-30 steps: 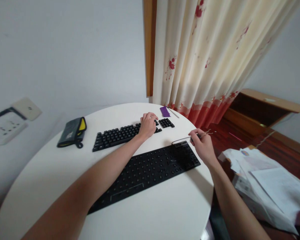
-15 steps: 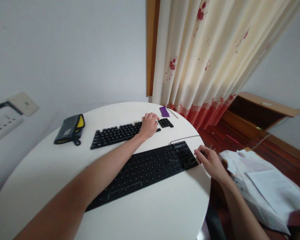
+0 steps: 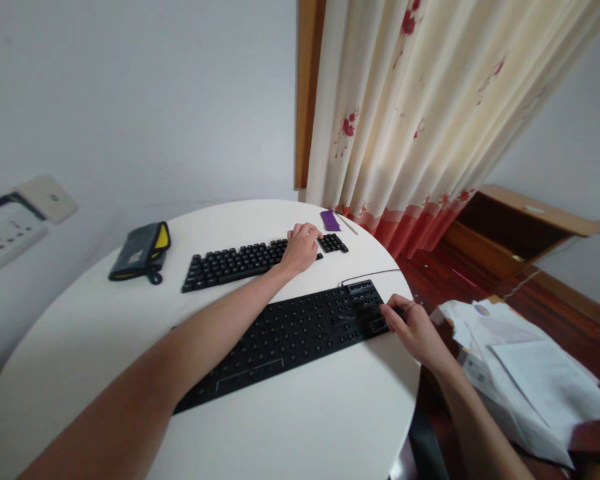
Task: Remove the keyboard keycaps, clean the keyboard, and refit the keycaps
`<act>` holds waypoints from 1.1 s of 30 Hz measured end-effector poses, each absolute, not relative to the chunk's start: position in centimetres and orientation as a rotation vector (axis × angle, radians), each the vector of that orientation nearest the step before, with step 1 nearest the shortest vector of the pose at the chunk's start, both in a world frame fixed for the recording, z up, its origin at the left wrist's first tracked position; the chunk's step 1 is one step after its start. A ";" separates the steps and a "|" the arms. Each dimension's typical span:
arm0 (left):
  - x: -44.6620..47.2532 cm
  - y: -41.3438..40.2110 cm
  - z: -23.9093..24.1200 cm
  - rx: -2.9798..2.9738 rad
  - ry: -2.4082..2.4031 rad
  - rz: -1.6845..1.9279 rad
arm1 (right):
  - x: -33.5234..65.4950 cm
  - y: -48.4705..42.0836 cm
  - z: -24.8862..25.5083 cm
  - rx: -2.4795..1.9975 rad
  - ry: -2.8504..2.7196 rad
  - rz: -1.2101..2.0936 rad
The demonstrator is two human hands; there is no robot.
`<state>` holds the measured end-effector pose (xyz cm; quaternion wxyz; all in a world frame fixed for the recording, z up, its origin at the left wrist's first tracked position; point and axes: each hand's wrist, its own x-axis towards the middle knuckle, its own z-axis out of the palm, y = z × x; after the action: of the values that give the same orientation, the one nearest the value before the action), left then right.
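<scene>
A black keyboard base (image 3: 300,333) with bare switches lies slanted across the white table (image 3: 290,427). My right hand (image 3: 413,327) is at its right end, thumb and fingers pinched on a small dark keycap (image 3: 399,311) that is mostly hidden. Behind the base, loose black keycaps (image 3: 230,263) stand in keyboard order, with a separate number-pad block (image 3: 333,243) to the right. Over the right part of these keycaps rests my left hand (image 3: 301,250), fingers curled down and closed. What its fingertips hold, if anything, is hidden. My left forearm crosses above the base and covers part of it.
At the table's left back lies a grey and yellow pouch (image 3: 141,252). A purple cloth (image 3: 330,221) and a thin stick (image 3: 347,225) lie near the far edge. The keyboard's cable (image 3: 370,275) runs off the right edge. Papers (image 3: 535,373) are piled beyond, right of the table.
My right hand has moved left, from beside the table edge onto the right end of the keyboard base. My left hand stays over the loose keycaps. The view has shifted slightly.
</scene>
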<state>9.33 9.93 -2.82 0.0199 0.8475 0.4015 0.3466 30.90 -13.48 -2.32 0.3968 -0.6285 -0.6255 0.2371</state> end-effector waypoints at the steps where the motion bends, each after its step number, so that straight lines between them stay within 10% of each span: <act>1: 9.3 10.0 -2.9 2.630 1.244 1.077 | 31.0 -13.4 -2.4 -1.591 -1.585 0.609; 33: 9.6 10.4 -3.8 2.612 1.204 1.116 | 30.9 -13.0 -2.1 -1.582 -1.788 0.709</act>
<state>9.55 10.43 -3.76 0.0281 0.8463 0.3902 0.3615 30.87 -12.97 -2.14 0.3200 -0.6019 -0.6801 0.2697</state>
